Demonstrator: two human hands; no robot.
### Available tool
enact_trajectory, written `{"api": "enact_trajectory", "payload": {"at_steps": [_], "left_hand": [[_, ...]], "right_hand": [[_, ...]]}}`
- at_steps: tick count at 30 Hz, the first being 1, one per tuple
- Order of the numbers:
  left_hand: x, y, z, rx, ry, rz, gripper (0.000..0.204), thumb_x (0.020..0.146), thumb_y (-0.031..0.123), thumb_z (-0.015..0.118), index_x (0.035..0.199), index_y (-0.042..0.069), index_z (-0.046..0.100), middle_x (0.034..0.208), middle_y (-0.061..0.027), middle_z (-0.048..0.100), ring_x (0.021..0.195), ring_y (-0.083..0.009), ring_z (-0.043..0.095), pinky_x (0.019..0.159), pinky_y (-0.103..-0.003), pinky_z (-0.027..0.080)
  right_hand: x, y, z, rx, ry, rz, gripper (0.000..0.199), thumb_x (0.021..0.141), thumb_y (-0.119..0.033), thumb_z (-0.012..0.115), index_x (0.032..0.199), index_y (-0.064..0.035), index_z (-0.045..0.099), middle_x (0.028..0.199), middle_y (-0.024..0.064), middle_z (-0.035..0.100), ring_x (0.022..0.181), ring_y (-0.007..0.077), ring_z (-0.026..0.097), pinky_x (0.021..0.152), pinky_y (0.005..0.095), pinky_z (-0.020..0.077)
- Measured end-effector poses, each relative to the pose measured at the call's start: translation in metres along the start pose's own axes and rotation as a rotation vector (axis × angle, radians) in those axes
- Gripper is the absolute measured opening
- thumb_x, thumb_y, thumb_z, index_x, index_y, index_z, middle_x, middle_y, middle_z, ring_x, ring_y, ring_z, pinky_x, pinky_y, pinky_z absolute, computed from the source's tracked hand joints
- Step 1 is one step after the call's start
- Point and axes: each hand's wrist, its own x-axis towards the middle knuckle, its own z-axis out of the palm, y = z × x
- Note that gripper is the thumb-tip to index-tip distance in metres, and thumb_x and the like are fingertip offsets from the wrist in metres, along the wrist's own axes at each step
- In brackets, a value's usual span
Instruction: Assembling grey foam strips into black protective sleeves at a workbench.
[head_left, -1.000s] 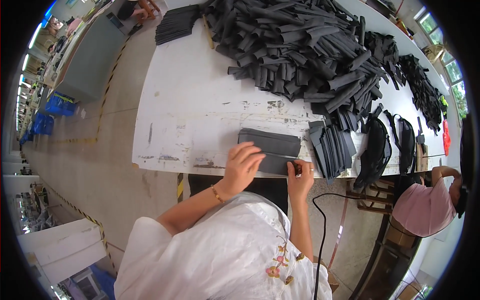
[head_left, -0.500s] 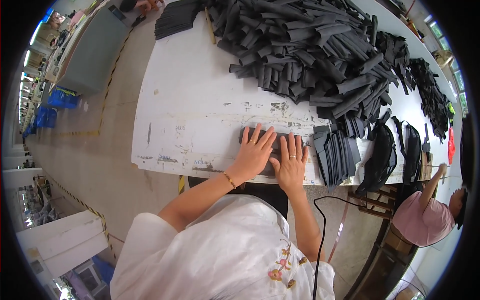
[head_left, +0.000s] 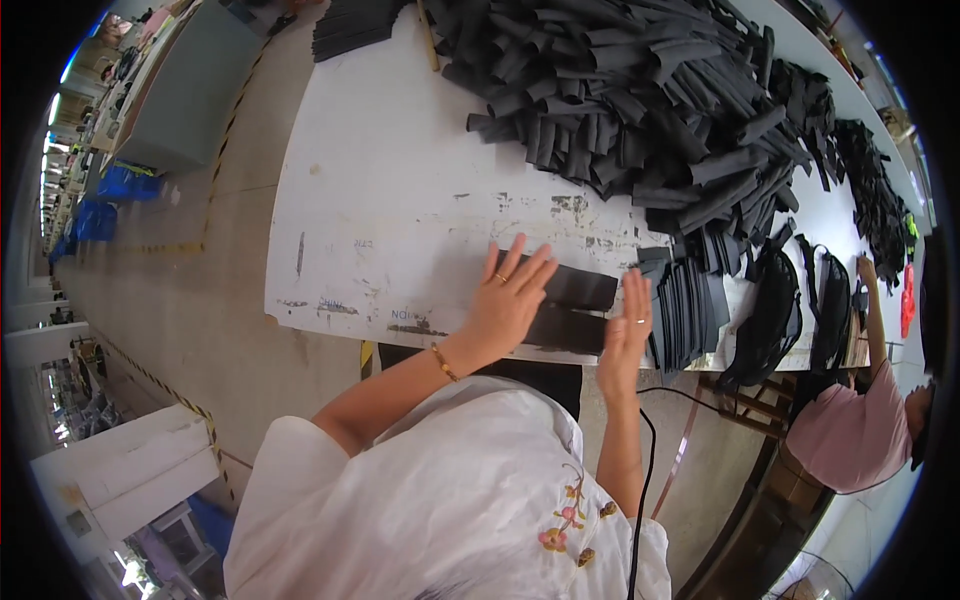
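Two dark flat strips of material lie near the table's front edge, the upper strip (head_left: pixel 578 287) just beyond the lower strip (head_left: pixel 568 330). My left hand (head_left: pixel 508 308) rests with fingers spread over the left ends of both strips. At their right ends stands my right hand (head_left: pixel 627 325), turned on its side with the fingers stretched out; it grips nothing. Whether it touches the strips, I cannot tell. Just right of that hand, a fanned stack of black flat pieces (head_left: pixel 684 310) lies at the table edge.
A large heap of curled black pieces (head_left: pixel 640 110) covers the far right of the white table (head_left: pixel 370 200). Black bags (head_left: pixel 768 312) lie at the right, near a co-worker in pink (head_left: pixel 850 430). A black cable (head_left: pixel 650 460) hangs by my right arm. Another black stack (head_left: pixel 355 28) lies far left.
My right hand has moved right, off the middle of the strips, and turned onto its side, uncovering them. My left hand stays at the left end. The co-worker's arm has shifted.
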Motion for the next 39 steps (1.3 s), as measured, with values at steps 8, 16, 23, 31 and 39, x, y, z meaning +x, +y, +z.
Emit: {"api": "enact_trajectory", "payload": {"at_steps": [8, 16, 23, 31, 39], "left_hand": [[0.011, -0.043, 0.009, -0.200, 0.086, -0.227, 0.041, 0.099, 0.018, 0.049, 0.139, 0.008, 0.048, 0.149, -0.0123, 0.040, 0.144, -0.0365, 0.026, 0.116, -0.053, 0.021], [0.068, -0.010, -0.021, -0.375, 0.207, -0.070, 0.025, 0.092, 0.013, 0.061, 0.115, 0.003, 0.064, 0.121, -0.0148, 0.062, 0.117, -0.0353, 0.056, 0.097, -0.040, 0.046], [0.202, 0.045, 0.036, -0.525, 0.185, 0.116, 0.008, 0.086, 0.007, 0.064, 0.090, 0.002, 0.069, 0.090, -0.0117, 0.066, 0.088, -0.0305, 0.063, 0.078, -0.037, 0.052], [0.274, 0.086, 0.117, -0.372, 0.279, 0.080, 0.017, 0.083, 0.018, 0.069, 0.086, 0.002, 0.070, 0.081, -0.0124, 0.065, 0.075, -0.0305, 0.065, 0.068, -0.038, 0.052], [0.246, 0.066, 0.095, -0.858, 0.100, -0.113, 0.023, 0.082, 0.019, 0.072, 0.087, -0.003, 0.066, 0.073, -0.0096, 0.068, 0.069, -0.0188, 0.068, 0.062, -0.029, 0.051]], "right_hand": [[-0.032, 0.021, -0.006, 0.213, 0.235, 0.247, 0.050, 0.106, -0.032, 0.035, 0.144, 0.0000, 0.041, 0.146, 0.0195, 0.044, 0.138, 0.0341, 0.037, 0.114, 0.0414, 0.0256], [-0.031, 0.040, -0.028, -0.437, 0.442, 0.179, 0.048, 0.087, -0.020, 0.068, 0.129, -0.0015, 0.053, 0.122, 0.0158, 0.057, 0.111, 0.0379, 0.052, 0.093, 0.0482, 0.0392], [-0.019, 0.056, -0.048, -0.704, 0.235, 0.274, 0.051, 0.082, -0.029, 0.073, 0.125, -0.0046, 0.058, 0.117, 0.0125, 0.056, 0.109, 0.0337, 0.051, 0.087, 0.0460, 0.0412], [-0.003, 0.079, -0.046, -0.827, 0.280, 0.329, 0.038, 0.084, -0.022, 0.068, 0.116, -0.0030, 0.061, 0.109, 0.0118, 0.058, 0.102, 0.0313, 0.053, 0.083, 0.0440, 0.0418], [-0.004, 0.089, -0.053, -0.613, 0.333, 0.348, 0.031, 0.087, -0.016, 0.063, 0.116, -0.0023, 0.060, 0.108, 0.0129, 0.058, 0.102, 0.0314, 0.055, 0.085, 0.0452, 0.0427]]}}
